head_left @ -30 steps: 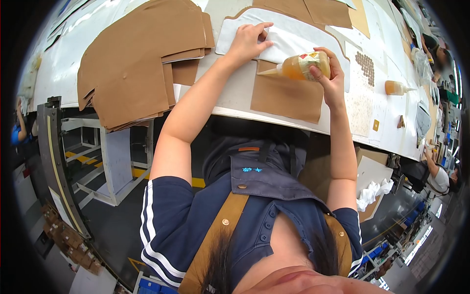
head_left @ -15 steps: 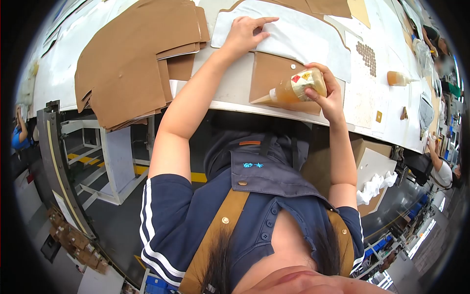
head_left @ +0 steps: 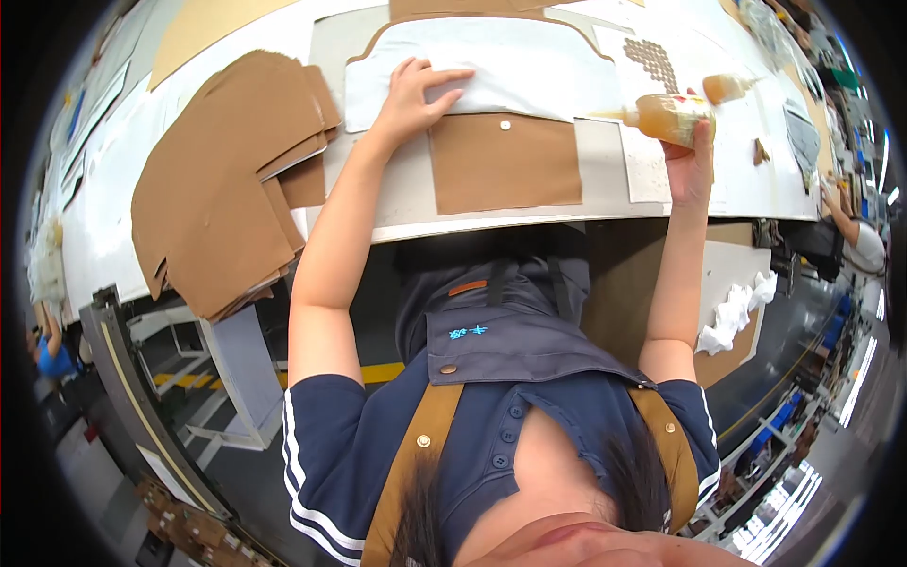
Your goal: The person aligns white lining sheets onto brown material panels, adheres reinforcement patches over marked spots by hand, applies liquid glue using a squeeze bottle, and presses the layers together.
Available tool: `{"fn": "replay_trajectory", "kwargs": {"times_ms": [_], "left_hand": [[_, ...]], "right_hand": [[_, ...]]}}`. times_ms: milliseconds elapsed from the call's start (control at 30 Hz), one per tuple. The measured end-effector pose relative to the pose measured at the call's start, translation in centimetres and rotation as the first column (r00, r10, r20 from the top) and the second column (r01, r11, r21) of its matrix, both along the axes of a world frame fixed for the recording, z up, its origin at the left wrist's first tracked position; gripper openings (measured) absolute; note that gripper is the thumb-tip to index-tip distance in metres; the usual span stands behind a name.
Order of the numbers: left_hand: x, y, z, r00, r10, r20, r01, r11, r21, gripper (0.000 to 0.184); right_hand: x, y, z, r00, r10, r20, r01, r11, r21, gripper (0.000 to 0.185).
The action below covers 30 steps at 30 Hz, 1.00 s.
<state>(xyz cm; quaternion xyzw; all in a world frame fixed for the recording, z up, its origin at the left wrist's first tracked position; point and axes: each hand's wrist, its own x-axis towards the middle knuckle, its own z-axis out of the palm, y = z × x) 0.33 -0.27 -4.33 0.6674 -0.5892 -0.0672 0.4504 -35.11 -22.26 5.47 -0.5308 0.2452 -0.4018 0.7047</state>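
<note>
My left hand (head_left: 414, 102) rests on a white panel with brown edging (head_left: 510, 66), thumb and fingers apart. Below the panel's near edge lies a brown square piece (head_left: 505, 170) with a small white button-like disc (head_left: 505, 125) at its top. In my right hand (head_left: 692, 161) is a squeeze bottle (head_left: 657, 117) of amber liquid, held nearly level above the table. Its narrow nozzle points left, near the panel's right end.
Stacked brown cut pieces (head_left: 208, 180) lie at the left. Toward the right are rows of small brown discs (head_left: 652, 61), a second amber bottle (head_left: 723, 90) and a plastic bag (head_left: 803, 132). The table's front edge (head_left: 491, 223) runs before me. Other people work at both sides.
My right hand has carried the bottle from above the brown square piece to the right. My left hand stays on the white panel. The whole view has shifted somewhat.
</note>
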Motion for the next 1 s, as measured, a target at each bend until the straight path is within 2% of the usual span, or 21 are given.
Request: {"fn": "replay_trajectory", "kwargs": {"times_ms": [33,100,233,533,633,1000], "left_hand": [[0.2,0.3,0.4,1.000,-0.012,-0.013,0.014,0.988,0.153,0.036],[0.2,0.4,0.4,0.999,-0.004,-0.033,0.009,0.985,0.171,0.037],[-0.1,0.6,0.8,0.997,0.032,-0.076,-0.015,0.975,0.223,0.037],[-0.1,0.5,0.7,0.993,0.018,-0.117,-0.003,0.992,0.128,0.033],[-0.2,0.3,0.3,0.997,0.017,-0.069,-0.013,0.998,0.054,0.033],[-0.1,0.4,0.6,0.996,-0.004,-0.093,0.011,0.997,0.076,0.034]], "right_hand": [[-0.1,-0.5,0.2,0.999,-0.017,-0.043,0.014,0.998,-0.068,0.069],[-0.5,-0.6,0.5,0.990,-0.085,-0.114,0.065,0.983,-0.173,0.067],[0.4,-0.5,0.2,0.977,-0.127,-0.169,0.086,0.968,-0.235,0.059],[1.2,-1.1,-1.4,0.964,-0.136,-0.228,0.055,0.944,-0.327,0.060],[1.0,-1.3,-1.4,0.965,-0.117,-0.236,0.032,0.942,-0.335,0.060],[-0.8,-0.3,-1.0,0.942,-0.066,-0.329,-0.043,0.948,-0.314,0.057]]}}
